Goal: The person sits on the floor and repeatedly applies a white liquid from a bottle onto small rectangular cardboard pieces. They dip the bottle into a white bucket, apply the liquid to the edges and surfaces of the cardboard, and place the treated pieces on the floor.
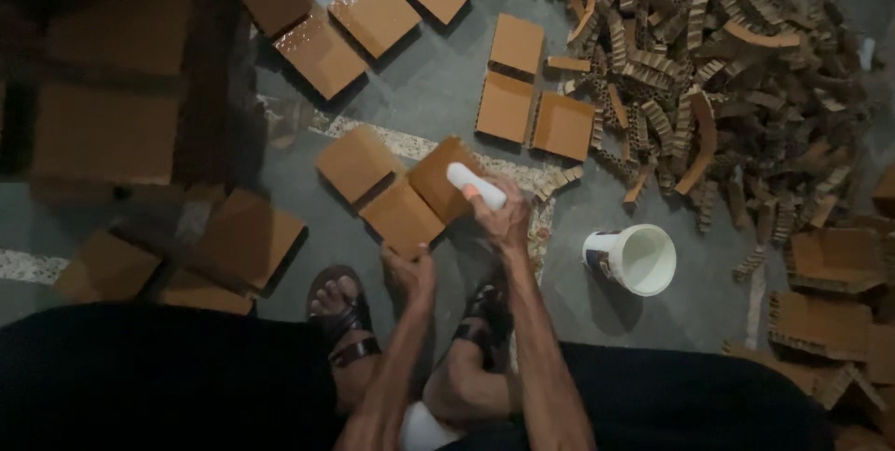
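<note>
The right hand (506,220) is closed around a white bottle (475,185), which lies tilted with its far end pointing left over a brown cardboard square (438,171). The left hand (408,274) grips the near corner of another square (403,218), fingers curled on its edge. These two squares lie touching each other on the grey floor (438,88), with a third square (356,162) just to their left.

Near the hands, two sandalled feet show: one foot (337,307) left of the left forearm, the other (485,316) between the two forearms. Dark cloth covers the near edge of the view on both sides.

To the right of the hands a white cup (643,260) lies tipped on the floor, its open mouth facing up and right. Far right, a big heap of corrugated cardboard strips (699,50) spreads over the floor. Just left of the heap sit three more squares (531,106), close together. At the far edge a row of squares (373,13) runs slantwise; some look glossy on top. On the left, in shadow, further squares (247,237) lie near a dark stack of boxes (103,88). At the near right edge are honeycomb cardboard blocks (834,260), piled loosely
</note>
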